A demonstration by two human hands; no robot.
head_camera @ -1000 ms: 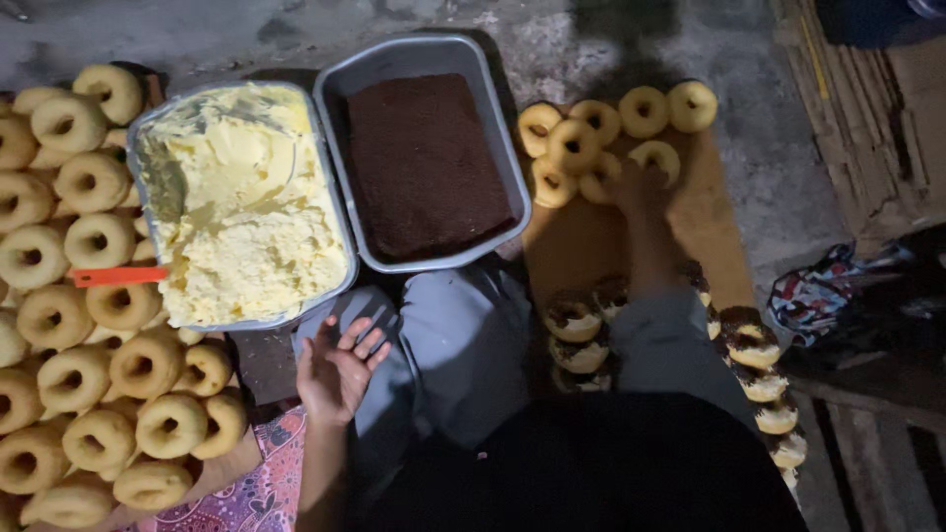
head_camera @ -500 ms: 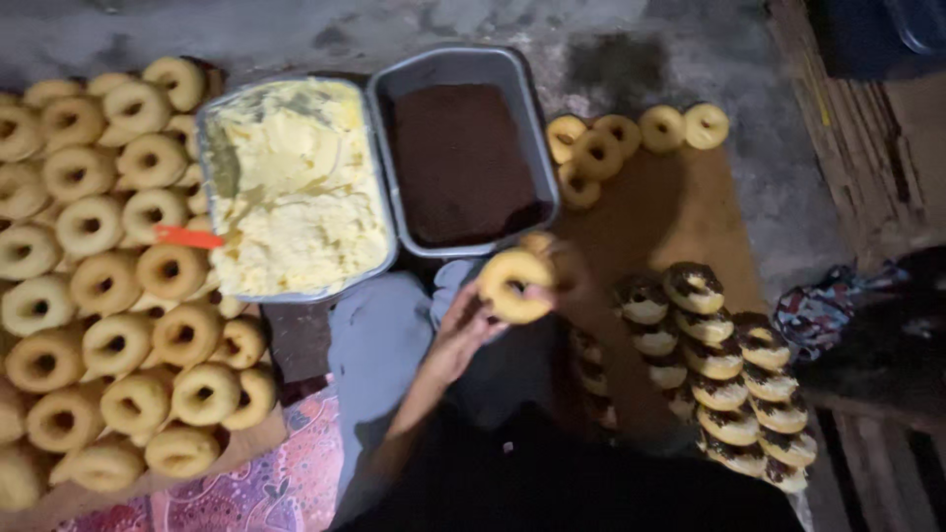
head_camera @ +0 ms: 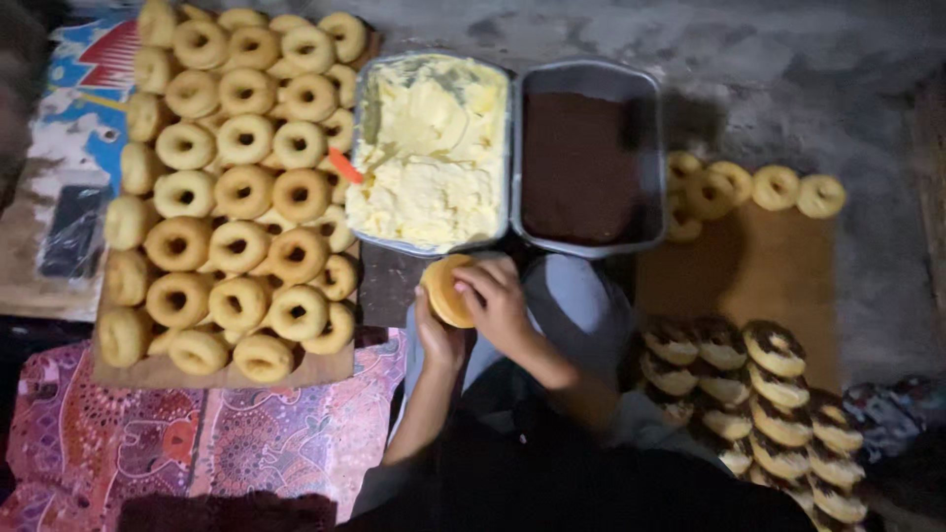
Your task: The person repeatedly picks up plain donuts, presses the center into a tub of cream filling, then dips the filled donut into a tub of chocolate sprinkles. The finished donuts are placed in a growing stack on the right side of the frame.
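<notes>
A plain doughnut [head_camera: 445,289] sits between both hands just in front of the two trays, above the person's lap. The left hand [head_camera: 436,337] cups it from below, fingers curled up around its lower edge, while the right hand [head_camera: 503,303] closes over its right side and top with bent fingers — so the doughnut is gripped from two sides, its pale golden underside or face turned toward the camera.

Right behind the hands stand two grey rectangular trays side by side, touching. The left tray [head_camera: 367,229] is heaped with pale yellow cream [head_camera: 434,148], and an orange handle [head_camera: 346,165] pokes out of it at its left edge. The right tray [head_camera: 658,158] holds a flat dark brown chocolate layer [head_camera: 579,167].

To the left of the trays, a brown cardboard sheet [head_camera: 168,372] carries a dense pile of plain ring doughnuts [head_camera: 236,187], stacked in overlapping rows. It lies on a pink patterned cloth [head_camera: 197,443].

To the right, another cardboard sheet [head_camera: 778,266] holds a few more plain doughnuts [head_camera: 749,187] near the chocolate tray — and nearer the person, rows of doughnuts topped with dark chocolate [head_camera: 759,394], leaning on one another
</notes>
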